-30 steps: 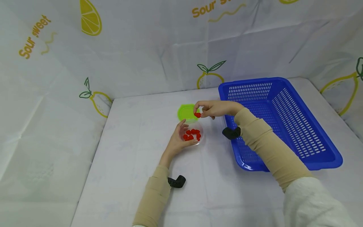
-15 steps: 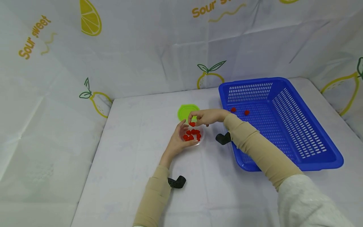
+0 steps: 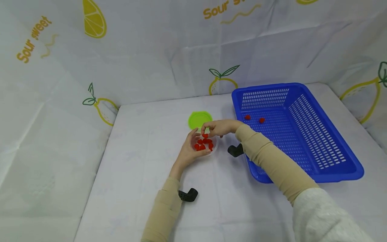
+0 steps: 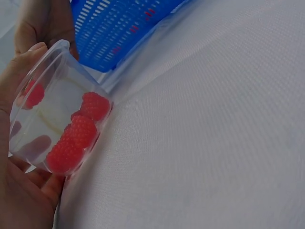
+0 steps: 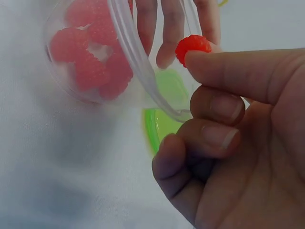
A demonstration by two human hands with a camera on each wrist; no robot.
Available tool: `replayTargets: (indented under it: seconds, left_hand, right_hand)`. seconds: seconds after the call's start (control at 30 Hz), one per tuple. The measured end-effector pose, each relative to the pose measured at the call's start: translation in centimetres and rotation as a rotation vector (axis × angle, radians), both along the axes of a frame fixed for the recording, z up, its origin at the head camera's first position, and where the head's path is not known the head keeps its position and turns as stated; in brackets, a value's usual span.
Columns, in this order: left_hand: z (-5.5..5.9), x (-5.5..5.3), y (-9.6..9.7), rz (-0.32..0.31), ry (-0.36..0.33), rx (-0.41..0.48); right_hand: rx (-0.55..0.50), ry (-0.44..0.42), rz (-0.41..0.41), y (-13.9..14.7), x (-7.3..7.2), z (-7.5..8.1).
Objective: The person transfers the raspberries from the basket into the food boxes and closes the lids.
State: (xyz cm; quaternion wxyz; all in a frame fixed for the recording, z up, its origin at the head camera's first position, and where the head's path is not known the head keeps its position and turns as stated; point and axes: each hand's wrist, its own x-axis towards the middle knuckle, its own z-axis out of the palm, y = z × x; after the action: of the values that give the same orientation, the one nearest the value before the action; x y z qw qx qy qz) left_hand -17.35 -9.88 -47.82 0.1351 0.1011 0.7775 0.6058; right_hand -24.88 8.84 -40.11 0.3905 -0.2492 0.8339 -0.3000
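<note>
My left hand (image 3: 189, 149) grips a clear plastic cup (image 4: 71, 86) from its left side, fingers and thumb wrapped round the wall. Several red raspberries (image 4: 78, 131) lie at the bottom of the cup. Between thumb and forefinger, my right hand (image 3: 222, 127) pinches a single raspberry (image 5: 191, 47); its other fingers are curled in. That raspberry is at the cup's mouth, and in the left wrist view it shows through the clear wall. Behind the cup a bright green lid (image 3: 200, 119) lies flat on the table.
A large blue plastic basket (image 3: 352, 168) with slotted walls stands on the right, under my right forearm. Two raspberries (image 3: 261, 120) lie inside near its left side. White cloth with lemon prints (image 3: 223, 82) covers the wall behind the table (image 3: 136, 134).
My right hand has moved left and toward me with the raspberry, from beside the lid to the cup's mouth. Its arm has uncovered two raspberries in the basket. The left hand stays put.
</note>
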Motion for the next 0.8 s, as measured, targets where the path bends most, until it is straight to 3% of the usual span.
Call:
replayTargets:
  seconds: [0.17,0.23,0.53,0.8]
  left_hand:
    - [1.6,0.7,0.2,-0.011,-0.007,0.013]
    - [1.5,0.8,0.2,-0.007,-0.006,0.022]
    - [-1.7,-0.2,0.3,0.035,0.004,0.049]
    - [-1.4,-0.2,0.2,0.039,-0.020,0.048]
  right_hand:
    - [0.057,0.039,0.002,-0.3,0.5,-0.1]
    - [0.072,0.052,0.005,-0.4,0.6,-0.1]
    - [0.093,0.086,0.023,-0.2,0.9,-0.1]
    - [0.092,0.088,0.030,-0.3,0.7,-0.3]
